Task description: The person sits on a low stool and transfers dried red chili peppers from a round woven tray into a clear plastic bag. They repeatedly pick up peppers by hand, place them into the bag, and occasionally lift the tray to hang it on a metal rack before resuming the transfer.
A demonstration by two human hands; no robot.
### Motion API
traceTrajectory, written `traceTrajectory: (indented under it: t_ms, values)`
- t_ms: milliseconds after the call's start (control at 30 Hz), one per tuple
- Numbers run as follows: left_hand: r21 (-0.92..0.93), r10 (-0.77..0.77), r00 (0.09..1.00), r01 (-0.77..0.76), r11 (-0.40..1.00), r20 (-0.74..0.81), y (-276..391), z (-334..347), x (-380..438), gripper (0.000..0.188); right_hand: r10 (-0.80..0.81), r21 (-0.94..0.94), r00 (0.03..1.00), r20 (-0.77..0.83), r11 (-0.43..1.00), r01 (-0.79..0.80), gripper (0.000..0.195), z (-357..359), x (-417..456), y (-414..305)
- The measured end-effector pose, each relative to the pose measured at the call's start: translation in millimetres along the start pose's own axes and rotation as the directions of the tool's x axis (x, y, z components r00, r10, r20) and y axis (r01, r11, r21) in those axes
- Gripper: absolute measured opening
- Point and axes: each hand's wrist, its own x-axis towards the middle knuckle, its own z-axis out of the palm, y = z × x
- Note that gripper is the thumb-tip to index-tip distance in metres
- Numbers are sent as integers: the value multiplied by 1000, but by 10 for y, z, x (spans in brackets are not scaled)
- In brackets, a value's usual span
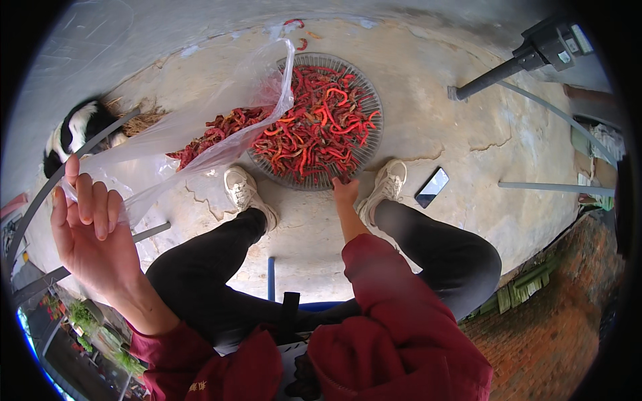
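A clear plastic bag [150, 150] stretches from my left hand [95, 225] to the left part of a round slatted tray [373, 145]. My left hand is raised at the left, its fingers curled over the bag's gathered end. Dried red chili peppers [225, 128] lie inside the bag, whose open mouth lies over the tray's edge. More dried red chilies [321, 130] cover the tray, which rests on the concrete floor. My right hand [345, 189] is at the tray's near rim, its fingertips touching the rim; whether it grips the rim is hard to tell.
A smartphone [432, 187] lies on the floor beside my right shoe [391, 180]. My left shoe [241, 190] is near the tray. A black-and-white animal [75, 128] lies by straw at the left. A few stray chilies [301, 44] lie beyond the tray. Metal bars stand at both sides.
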Motion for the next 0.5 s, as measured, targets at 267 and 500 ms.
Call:
traceTrajectory:
  t_ms: [267,500]
  values:
    - [8,-19,1000,19,1000,-9,-41,-17,38,38,199,286,938,284,916,-281,17,-2,460,117]
    - [15,-11,999,11,1000,-38,-10,12,4,37,261,368,791,553,775,-513,12,-401,461,-257]
